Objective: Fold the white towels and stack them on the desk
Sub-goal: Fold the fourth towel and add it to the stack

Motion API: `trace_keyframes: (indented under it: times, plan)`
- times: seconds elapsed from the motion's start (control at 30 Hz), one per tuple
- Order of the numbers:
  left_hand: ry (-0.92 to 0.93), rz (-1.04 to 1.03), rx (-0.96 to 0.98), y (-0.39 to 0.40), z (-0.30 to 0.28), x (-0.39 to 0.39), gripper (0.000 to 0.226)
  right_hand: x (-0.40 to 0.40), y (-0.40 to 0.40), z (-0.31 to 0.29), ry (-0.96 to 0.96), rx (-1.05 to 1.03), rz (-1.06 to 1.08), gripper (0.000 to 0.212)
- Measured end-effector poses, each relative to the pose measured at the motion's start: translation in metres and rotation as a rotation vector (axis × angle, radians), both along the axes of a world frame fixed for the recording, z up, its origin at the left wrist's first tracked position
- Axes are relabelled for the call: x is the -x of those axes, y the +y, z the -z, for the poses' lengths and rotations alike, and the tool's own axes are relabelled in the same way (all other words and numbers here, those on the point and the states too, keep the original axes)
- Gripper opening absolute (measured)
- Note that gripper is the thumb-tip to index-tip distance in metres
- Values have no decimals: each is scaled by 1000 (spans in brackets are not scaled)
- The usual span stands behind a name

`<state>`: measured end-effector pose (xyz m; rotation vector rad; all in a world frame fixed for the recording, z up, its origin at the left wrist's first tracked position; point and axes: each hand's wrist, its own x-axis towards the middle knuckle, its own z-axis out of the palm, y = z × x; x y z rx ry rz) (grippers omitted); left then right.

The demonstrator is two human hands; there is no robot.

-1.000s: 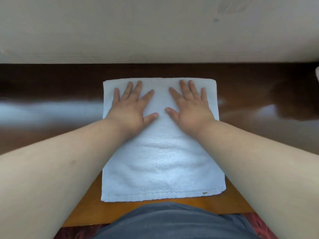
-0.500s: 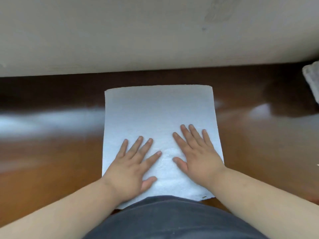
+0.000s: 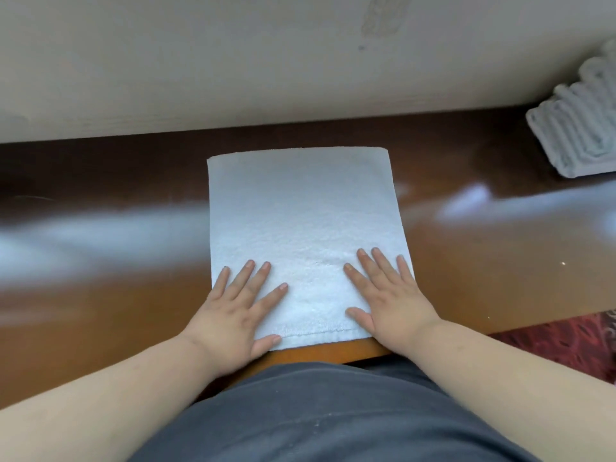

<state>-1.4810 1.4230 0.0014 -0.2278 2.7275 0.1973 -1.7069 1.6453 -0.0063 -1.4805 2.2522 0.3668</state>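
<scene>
A white towel (image 3: 301, 215) lies flat on the brown wooden desk (image 3: 466, 261), reaching from the wall side to the near edge. My left hand (image 3: 238, 305) presses flat on its near left corner, fingers spread. My right hand (image 3: 386, 295) presses flat on the near right corner, fingers straight. A stack of folded white towels (image 3: 580, 128) sits at the far right of the desk, against the wall.
A pale wall (image 3: 266, 61) runs along the desk's far edge. A red patterned carpet (image 3: 566, 341) shows below the desk's near edge at the right. My dark-clothed torso (image 3: 316, 415) is close to the near edge.
Both hands slid down the towel from its far part to its near edge and spread out to the corners. The view shifted and the towel stack came into sight at the right.
</scene>
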Motion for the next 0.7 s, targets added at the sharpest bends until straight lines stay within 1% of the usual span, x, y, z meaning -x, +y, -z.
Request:
trace_keyframes:
  times: [0.07, 0.1, 0.17, 0.23, 0.3, 0.33, 0.37, 0.4, 0.43, 0.47, 0.53, 0.57, 0.6, 0.63, 0.67, 0.7]
  plan:
    - [-12, -21, -49, 5, -13, -6, 76, -3, 2, -4, 7, 37, 12, 73]
    - [-16, -5, -39, 5, -13, -11, 75, -4, 5, -5, 2, 36, 22, 73]
    - [-55, 2, 17, 2, -6, -18, 74, -4, 14, -5, 0, -16, 41, 73]
    - [-126, -9, 26, 2, 0, -23, 73, -5, 18, -7, -25, -68, 40, 75]
    - [-85, -36, -11, -1, -5, -19, 78, -1, 13, -13, -65, 2, 78, 81]
    - [-38, -25, -18, -2, -10, -14, 80, 2, 8, -18, -84, 84, 118, 81]
    - [48, -28, -31, -5, -15, -9, 75, 7, 3, -23, -93, 179, 159, 76]
    - [167, -32, -23, -9, -17, -5, 65, 13, -2, -26, -83, 262, 184, 68]
    - [251, -53, 3, -15, -18, 1, 57, 21, -8, -28, -66, 308, 187, 61]
    - [242, -88, -2, -21, -19, 7, 53, 30, -15, -30, -54, 301, 167, 53]
    - [141, -123, -46, -34, -22, 23, 47, 49, -30, -34, -71, 214, 138, 40]
    - [90, -145, -72, -42, -22, 33, 45, 60, -39, -35, -114, 207, 180, 36]
    - [82, -218, -123, -52, -26, 45, 46, 72, -50, -38, -182, 262, 285, 33]
    - [111, -356, -189, -63, -30, 59, 47, 86, -62, -40, -253, 374, 438, 31]
    - [178, -537, -239, -77, -34, 73, 45, 103, -75, -42, -290, 491, 606, 30]
    - [268, -747, -259, -94, -35, 87, 39, 121, -90, -44, -318, 564, 769, 34]
